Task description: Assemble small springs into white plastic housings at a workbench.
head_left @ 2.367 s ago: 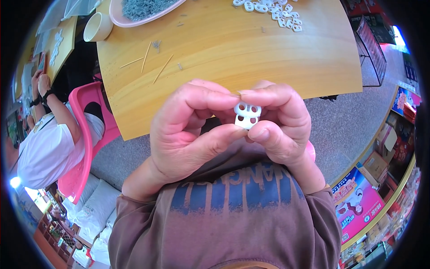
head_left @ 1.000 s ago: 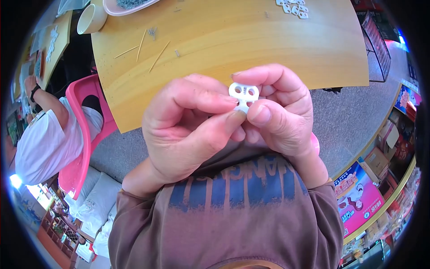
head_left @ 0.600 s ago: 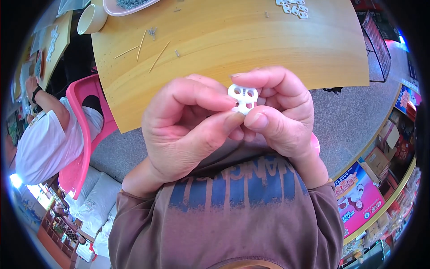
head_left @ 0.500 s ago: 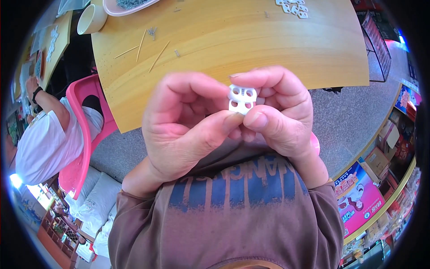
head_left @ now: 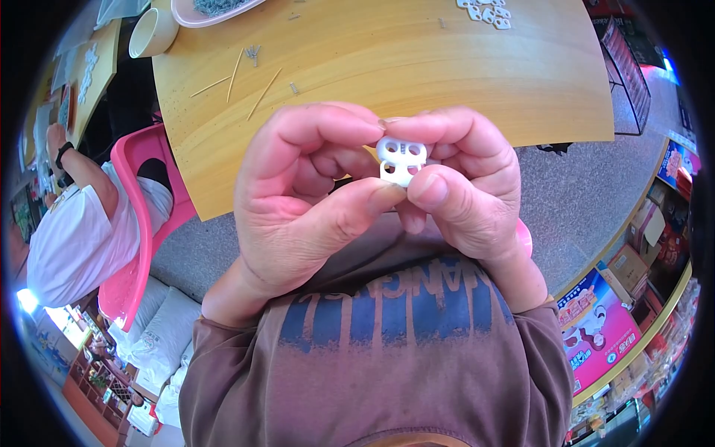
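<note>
Parts point(head_left: 88, 71), small and white, are lying in a line on a side table point(head_left: 109, 54) at my far left. A co-worker point(head_left: 78, 242) in white is sitting there in a pink chair point(head_left: 134, 281), wearing a black wristband point(head_left: 62, 153). Pale sacks point(head_left: 170, 322) are lying near the chair.

A cream cup point(head_left: 151, 36) is standing at the left end of my table point(head_left: 357, 67), and a pink bowl point(head_left: 223, 22) just beside it is holding a grey mass. Three sticks point(head_left: 265, 94) are lying apart, with tiny springs point(head_left: 253, 55) scattering around them.

My left hand point(head_left: 287, 223) is pinching a white clip point(head_left: 403, 162) from its left, thumb pressing under the lower edge, index fingertip reaching the top corner. The clip is facing up at me between both hands, in front of my brown shirt point(head_left: 372, 387), showing four holes in two rows. My right hand point(head_left: 480, 197) is closing narrowly on it too, index finger lying along the top, thumb bracing the lower right.

Beyond, loose clips point(head_left: 502, 24) are lying in a pile at the table's far side. A dark rack point(head_left: 624, 74) is standing right of the table, and boxes point(head_left: 627, 270) are sitting along the right rim above a pink poster point(head_left: 599, 331).
</note>
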`<move>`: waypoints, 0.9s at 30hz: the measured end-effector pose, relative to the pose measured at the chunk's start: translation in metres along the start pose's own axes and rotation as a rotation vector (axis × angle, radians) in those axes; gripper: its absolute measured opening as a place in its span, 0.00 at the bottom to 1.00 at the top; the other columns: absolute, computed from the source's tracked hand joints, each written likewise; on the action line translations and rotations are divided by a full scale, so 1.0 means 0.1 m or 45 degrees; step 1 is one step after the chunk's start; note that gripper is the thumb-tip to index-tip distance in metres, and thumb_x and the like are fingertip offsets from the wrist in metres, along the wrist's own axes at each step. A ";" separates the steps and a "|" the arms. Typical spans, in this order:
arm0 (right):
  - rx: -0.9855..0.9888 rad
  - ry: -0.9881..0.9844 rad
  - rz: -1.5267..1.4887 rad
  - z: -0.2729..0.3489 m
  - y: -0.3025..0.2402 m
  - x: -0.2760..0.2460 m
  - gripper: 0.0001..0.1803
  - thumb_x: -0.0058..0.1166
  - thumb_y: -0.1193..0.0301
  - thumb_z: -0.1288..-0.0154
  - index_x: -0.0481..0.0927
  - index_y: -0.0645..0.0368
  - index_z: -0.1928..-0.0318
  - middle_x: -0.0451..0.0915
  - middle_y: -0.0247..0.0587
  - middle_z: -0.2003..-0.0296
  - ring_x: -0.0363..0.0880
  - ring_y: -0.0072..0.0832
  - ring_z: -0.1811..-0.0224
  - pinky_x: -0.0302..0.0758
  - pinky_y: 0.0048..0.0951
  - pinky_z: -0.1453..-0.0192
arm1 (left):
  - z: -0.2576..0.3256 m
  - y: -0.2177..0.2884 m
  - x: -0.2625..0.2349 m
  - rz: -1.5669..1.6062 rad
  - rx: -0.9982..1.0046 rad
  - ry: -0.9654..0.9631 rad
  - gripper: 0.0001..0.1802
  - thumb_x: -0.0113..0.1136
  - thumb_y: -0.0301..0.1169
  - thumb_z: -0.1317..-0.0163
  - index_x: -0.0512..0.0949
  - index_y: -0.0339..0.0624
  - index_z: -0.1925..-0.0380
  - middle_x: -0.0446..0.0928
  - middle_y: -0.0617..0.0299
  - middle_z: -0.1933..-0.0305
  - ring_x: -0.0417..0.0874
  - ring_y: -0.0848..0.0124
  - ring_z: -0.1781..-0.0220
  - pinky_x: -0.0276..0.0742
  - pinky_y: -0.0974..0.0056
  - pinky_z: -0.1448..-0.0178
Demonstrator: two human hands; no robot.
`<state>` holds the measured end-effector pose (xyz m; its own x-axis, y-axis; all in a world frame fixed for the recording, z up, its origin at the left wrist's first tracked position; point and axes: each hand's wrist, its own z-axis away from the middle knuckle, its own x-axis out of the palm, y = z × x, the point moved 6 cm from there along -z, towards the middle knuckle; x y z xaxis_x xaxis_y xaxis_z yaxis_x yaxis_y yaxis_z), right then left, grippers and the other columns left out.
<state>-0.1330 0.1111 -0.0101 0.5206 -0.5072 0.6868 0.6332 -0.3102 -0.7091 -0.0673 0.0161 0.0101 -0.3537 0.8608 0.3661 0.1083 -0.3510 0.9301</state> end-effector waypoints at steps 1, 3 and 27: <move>-0.003 -0.011 0.000 0.00 0.00 0.00 0.17 0.54 0.72 0.46 0.69 0.66 0.57 0.74 0.41 0.71 0.69 0.16 0.81 0.67 0.12 0.79 | 0.00 0.01 0.02 0.016 0.015 -0.016 0.19 0.61 0.25 0.52 0.66 0.36 0.60 0.68 0.53 0.55 0.76 0.70 0.60 0.72 0.70 0.56; -0.006 -0.022 -0.001 0.01 0.00 0.00 0.17 0.54 0.72 0.45 0.69 0.66 0.57 0.74 0.41 0.71 0.69 0.16 0.81 0.67 0.12 0.79 | -0.01 0.01 0.03 0.033 0.029 -0.034 0.19 0.61 0.25 0.51 0.66 0.36 0.60 0.68 0.53 0.55 0.76 0.71 0.60 0.72 0.70 0.56; -0.303 -0.163 0.098 0.02 0.00 0.03 0.11 0.49 0.78 0.42 0.69 0.66 0.57 0.74 0.36 0.66 0.71 0.13 0.68 0.68 0.13 0.64 | 0.00 0.04 -0.01 -0.096 0.177 -0.147 0.11 0.55 0.16 0.50 0.71 0.34 0.65 0.69 0.53 0.60 0.75 0.70 0.64 0.73 0.71 0.62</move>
<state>-0.1298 0.1111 -0.0076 0.6397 -0.4358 0.6332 0.4445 -0.4623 -0.7672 -0.0670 0.0141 0.0135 -0.2579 0.9219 0.2890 0.2156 -0.2366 0.9474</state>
